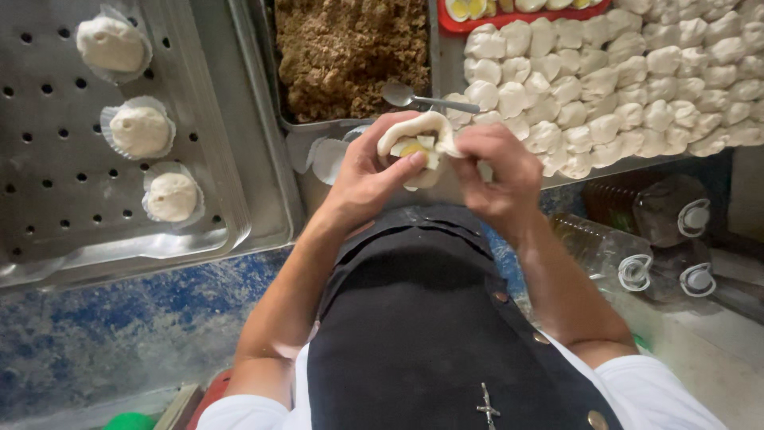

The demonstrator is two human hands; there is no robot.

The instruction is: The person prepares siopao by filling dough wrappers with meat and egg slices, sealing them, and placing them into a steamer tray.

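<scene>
Both hands close on one dough wrapper (420, 134): left hand (368, 177) cups it from below with the thumb pressed on the yellow egg filling; right hand (495, 171) pinches the rim at its right edge; the wrapper sits above the front edge of the trays, not yet sealed.

Progress, as judged: three finished buns (140, 129) rest in paper cups on the perforated tray (56, 199); many dough portions (637, 72) remain unused; brown minced filling (350, 48) with a spoon (414, 97) remains plentiful.

Packages: clear plastic bottles (637, 247) lie at lower right; labels unreadable.
</scene>
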